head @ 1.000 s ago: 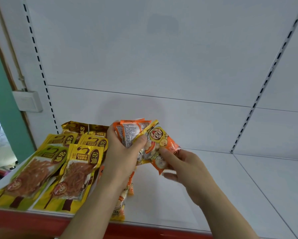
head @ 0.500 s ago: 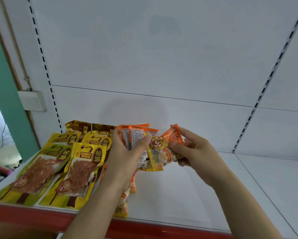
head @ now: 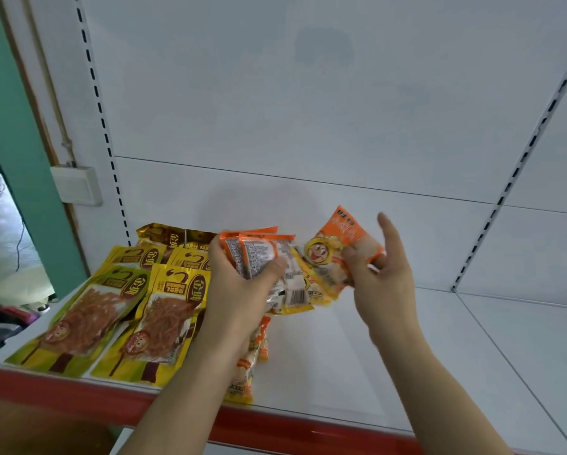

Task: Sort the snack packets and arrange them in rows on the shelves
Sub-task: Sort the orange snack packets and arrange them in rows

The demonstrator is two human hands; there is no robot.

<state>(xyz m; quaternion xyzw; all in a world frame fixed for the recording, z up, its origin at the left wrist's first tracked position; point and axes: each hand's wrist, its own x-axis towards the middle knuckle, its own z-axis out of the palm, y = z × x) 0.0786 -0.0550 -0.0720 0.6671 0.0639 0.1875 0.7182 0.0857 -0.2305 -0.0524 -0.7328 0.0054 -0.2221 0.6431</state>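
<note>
The left hand point(head: 242, 290) grips a fanned bundle of small orange packets point(head: 265, 257), thumb pressed across their glossy printed backs, where fine text and a barcode show. The packets are flat foil pouches with crimped orange top seals and yellow lower edges, and they are held above the shelf, not resting on it.

The right hand point(head: 384, 277) pinches a single orange packet point(head: 338, 254) just beside that bundle, thumb on its front and lower fingers curled behind it, while the index finger points upward clear of the pouch. This packet shows a round cartoon face on a yellow disc and tilts with its top seal up and to the right.

Below the left wrist, a few more slim orange-and-yellow packets point(head: 246, 366) lie on the white shelf point(head: 357, 366), reaching its red front edge point(head: 275, 428).

To the left lie large yellow snack packets point(head: 164, 320) in overlapping rows, shiny, rectangular, each with a clear window showing brown shredded strips. The shelf's back panel point(head: 275, 93) is smooth white sheet, flanked by slotted uprights point(head: 101, 110).
</note>
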